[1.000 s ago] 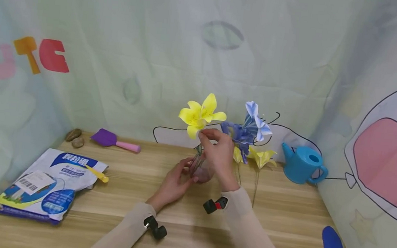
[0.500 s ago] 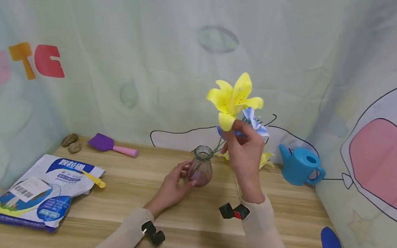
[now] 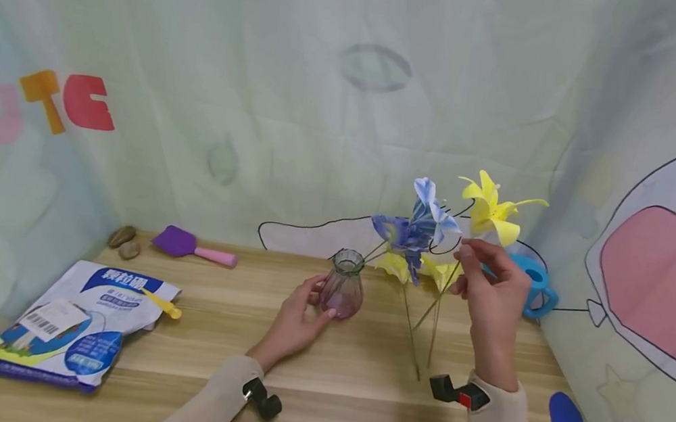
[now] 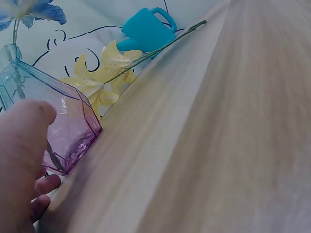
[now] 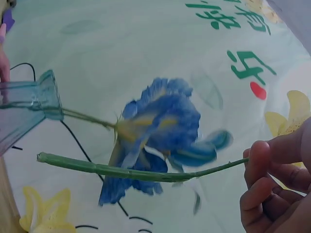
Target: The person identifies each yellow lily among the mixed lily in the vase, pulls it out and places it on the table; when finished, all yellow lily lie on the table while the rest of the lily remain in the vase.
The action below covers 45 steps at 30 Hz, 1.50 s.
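My left hand (image 3: 293, 325) holds a small ribbed glass vase (image 3: 343, 293) on the table, thumb in front and fingers round its far side. Two blue flowers lean out of its mouth to the right: a dark blue iris (image 3: 410, 237) and a light blue flower (image 3: 433, 213). Right of the vase, my right hand (image 3: 498, 294) pinches a yellow lily (image 3: 492, 209) between thumb and fingers, just under the bloom. Its bare green stem (image 5: 131, 174) points toward the vase in the right wrist view. Two more yellow lilies (image 4: 95, 77) lie on the table behind the blue blooms.
A blue watering can (image 3: 538, 276) stands behind my right hand. A blue trowel (image 3: 568, 420) lies at the right edge. At left are a printed bag (image 3: 79, 322) with a yellow clip (image 3: 160, 304), a purple shovel (image 3: 175, 241) and stones (image 3: 122, 236).
My right hand has carried the yellow lily from over the vase up and off to the right, then lower, near the watering can. My left hand has stayed on the vase.
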### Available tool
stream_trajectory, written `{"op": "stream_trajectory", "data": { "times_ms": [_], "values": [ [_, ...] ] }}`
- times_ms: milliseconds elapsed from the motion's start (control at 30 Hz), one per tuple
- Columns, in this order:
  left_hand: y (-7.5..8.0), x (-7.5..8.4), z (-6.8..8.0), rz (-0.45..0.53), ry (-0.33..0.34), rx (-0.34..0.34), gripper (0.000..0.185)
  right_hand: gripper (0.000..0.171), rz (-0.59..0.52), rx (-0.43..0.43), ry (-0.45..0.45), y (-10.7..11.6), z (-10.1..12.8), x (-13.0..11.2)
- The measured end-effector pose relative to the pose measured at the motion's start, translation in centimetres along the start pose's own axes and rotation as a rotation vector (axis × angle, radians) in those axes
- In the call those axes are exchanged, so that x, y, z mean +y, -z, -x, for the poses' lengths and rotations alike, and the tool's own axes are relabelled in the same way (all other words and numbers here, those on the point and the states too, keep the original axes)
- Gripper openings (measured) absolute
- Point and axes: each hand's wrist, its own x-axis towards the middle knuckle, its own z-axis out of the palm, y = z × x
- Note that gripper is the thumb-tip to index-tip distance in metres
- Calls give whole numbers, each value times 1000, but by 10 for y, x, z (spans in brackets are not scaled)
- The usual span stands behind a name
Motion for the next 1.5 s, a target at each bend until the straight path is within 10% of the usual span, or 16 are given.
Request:
{"op": "stream_trajectory", "data": {
  "times_ms": [733,1200,1500],
  "values": [
    [3,2,-3,-65,-47,-35,72,42,262,-51,-419,19,-43,68],
    [0,1,6,-70,-23,-55,72,27,454,-289,-164,-24,-21,112],
    [1,0,1,-68,-36,-40,72,19,345,-332,-158,-54,-9,129]
  ]
}}
